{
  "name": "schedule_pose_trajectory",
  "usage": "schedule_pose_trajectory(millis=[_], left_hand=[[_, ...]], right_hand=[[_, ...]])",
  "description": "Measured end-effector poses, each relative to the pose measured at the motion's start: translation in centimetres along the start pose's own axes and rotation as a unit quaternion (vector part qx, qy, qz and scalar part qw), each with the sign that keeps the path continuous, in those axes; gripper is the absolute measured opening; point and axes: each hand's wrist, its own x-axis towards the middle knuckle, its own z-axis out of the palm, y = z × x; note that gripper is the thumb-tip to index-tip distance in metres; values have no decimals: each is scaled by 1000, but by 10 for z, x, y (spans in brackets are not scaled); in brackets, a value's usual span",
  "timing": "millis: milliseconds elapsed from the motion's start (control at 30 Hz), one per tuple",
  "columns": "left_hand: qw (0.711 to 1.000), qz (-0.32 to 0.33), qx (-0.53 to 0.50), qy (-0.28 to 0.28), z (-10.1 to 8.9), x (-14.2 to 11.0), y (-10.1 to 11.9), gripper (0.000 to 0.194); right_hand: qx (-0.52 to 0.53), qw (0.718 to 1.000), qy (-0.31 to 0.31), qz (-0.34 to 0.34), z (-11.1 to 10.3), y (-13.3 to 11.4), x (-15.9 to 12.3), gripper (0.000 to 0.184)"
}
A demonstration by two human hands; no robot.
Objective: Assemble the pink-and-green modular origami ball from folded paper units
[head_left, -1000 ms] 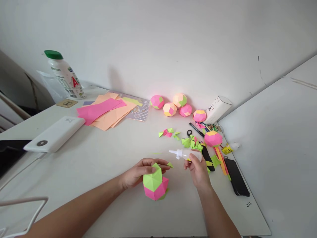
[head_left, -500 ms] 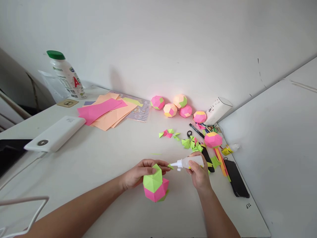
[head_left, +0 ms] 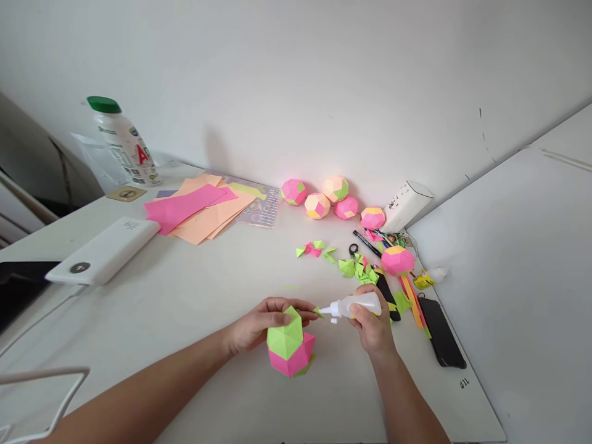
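Note:
My left hand (head_left: 261,320) grips a faceted paper ball (head_left: 290,354), green on top and pink below, over the front of the table. Its thumb presses on the green part, and the fingers behind reach right with a small folded green paper piece (head_left: 318,312) at their tips. My right hand (head_left: 372,324) is closed around a white glue bottle (head_left: 358,305) tilted nearly flat. The bottle's narrow nozzle points left and meets or almost meets the small green piece; I cannot tell if glue is coming out.
Folded green and pink pieces (head_left: 358,268) lie beyond my right hand. Several finished paper balls (head_left: 294,192) line the wall. Coloured sheets (head_left: 198,209), a power bank (head_left: 104,250) and a green-capped bottle (head_left: 124,142) are leftward. A black phone (head_left: 441,333) lies near the right edge.
The glue bottle in my right hand has tipped slightly, its nozzle a little lower against the small green piece. My left hand and the paper ball have barely moved.

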Motion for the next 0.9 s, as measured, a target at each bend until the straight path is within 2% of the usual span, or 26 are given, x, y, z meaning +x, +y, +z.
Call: schedule_pose_trajectory(millis=[233, 500, 900], left_hand=[[1000, 2, -4, -2, 0, 0, 0, 14], [1000, -1, -2, 1, 1, -2, 0, 14], [1000, 14, -7, 4, 4, -2, 5, 15]], right_hand=[[-24, 999, -3, -36, 2, -1, -2, 21], [-24, 999, 13, -40, 5, -4, -3, 22], [100, 993, 34, 49, 7, -2, 7, 21]])
